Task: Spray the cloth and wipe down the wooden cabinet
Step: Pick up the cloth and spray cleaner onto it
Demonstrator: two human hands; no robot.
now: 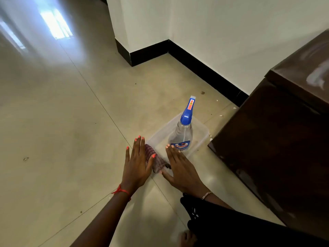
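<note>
Landmark = clear tray (203, 138) on the tiled floor (71, 139). Far left of tray and beyond it: bright window glare on the tiles. Just left of tray: left hand (138, 163), palm down, fingers straight and spread, gripping nothing; red thread (122, 190) on the wrist. Its thumb overlaps the checked cloth (157, 161), which lies bunched at the tray's near-left corner, between the two hands; can't tell if the hand actually touches it. Over the tray's near edge: right hand (179, 168), also flat and released, fingertips close to the spray bottle's label, contact unclear. Spray bottle (181, 136) stands upright inside the tray, blue trigger head on top, clear body. Just right of tray: dark wooden cabinet (276, 148), pale smears on its top. Behind tray: white wall (231, 32) with black skirting.
</note>
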